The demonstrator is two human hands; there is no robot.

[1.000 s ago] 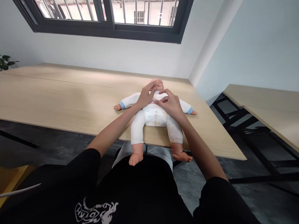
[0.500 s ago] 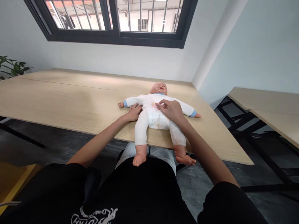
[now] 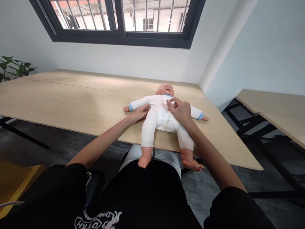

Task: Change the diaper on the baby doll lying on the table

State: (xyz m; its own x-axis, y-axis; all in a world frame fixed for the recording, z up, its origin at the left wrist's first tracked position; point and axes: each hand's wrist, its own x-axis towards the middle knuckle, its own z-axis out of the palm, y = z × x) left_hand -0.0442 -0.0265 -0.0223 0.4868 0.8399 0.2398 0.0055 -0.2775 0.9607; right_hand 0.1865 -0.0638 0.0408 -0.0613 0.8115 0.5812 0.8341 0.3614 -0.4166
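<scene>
A baby doll (image 3: 162, 117) in a white romper with blue cuffs lies on its back on the wooden table (image 3: 71, 101), its legs hanging over the front edge. My left hand (image 3: 141, 112) rests at the doll's side under its outstretched arm, fingers stretched along the cloth. My right hand (image 3: 179, 109) sits on the doll's chest, thumb and forefinger pinched on the romper's front.
A second wooden table (image 3: 274, 108) with black legs stands at the right. A potted plant (image 3: 14, 68) shows at the far left. A dark-framed window (image 3: 119, 19) runs above the white wall. The floor is dark grey.
My left hand dropped from the doll's neck to its side. My right hand stayed on the chest, now pinching the cloth. The view shifted slightly.
</scene>
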